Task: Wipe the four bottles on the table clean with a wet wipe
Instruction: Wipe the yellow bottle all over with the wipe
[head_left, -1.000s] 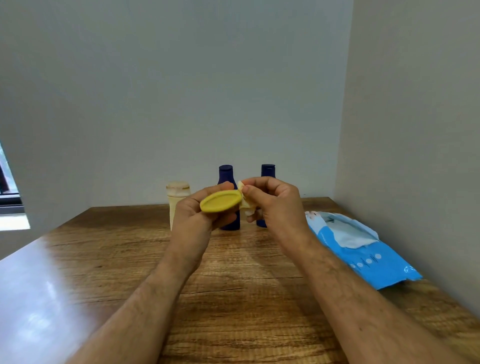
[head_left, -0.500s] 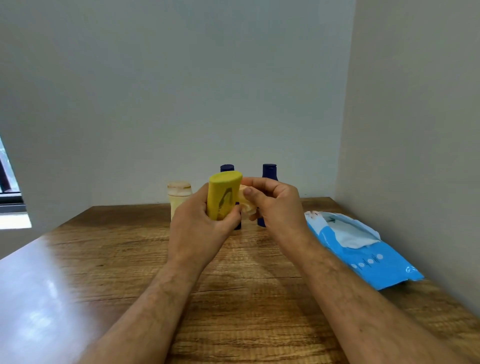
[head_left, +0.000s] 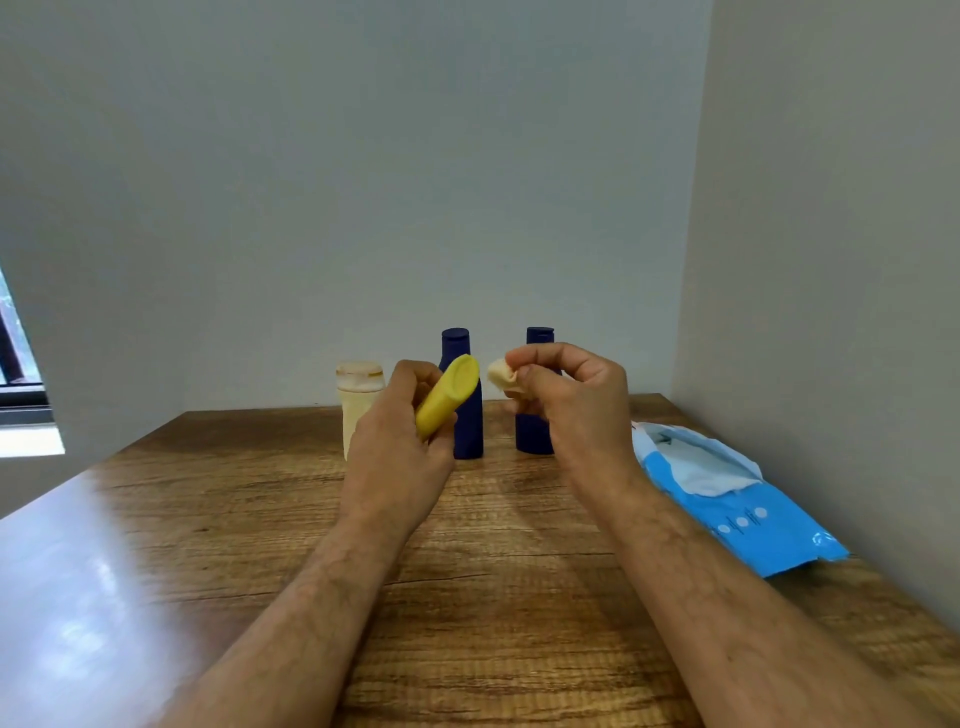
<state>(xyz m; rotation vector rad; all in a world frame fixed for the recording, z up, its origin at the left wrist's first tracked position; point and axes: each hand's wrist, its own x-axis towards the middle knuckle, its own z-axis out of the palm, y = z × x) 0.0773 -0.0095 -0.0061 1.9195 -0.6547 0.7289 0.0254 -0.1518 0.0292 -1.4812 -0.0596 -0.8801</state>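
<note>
At the centre of the frame the left hand (head_left: 400, 441) grips a tilted yellow bottle (head_left: 448, 394), while the right hand (head_left: 571, 400) pinches a crumpled wet wipe (head_left: 503, 375) just beside it, apart. Behind, on the wooden table (head_left: 493, 597), stand two dark blue bottles (head_left: 467, 431) and a cream bottle (head_left: 358, 395).

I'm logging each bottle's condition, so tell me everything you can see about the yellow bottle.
The yellow bottle is plain, smooth and opaque, plastic by its look, with an oval flat end facing up toward the camera. No label or marks show on the visible side. It is off the table, tilted to the right, gripped around its lower part by the left hand. Nothing else touches it.
</note>
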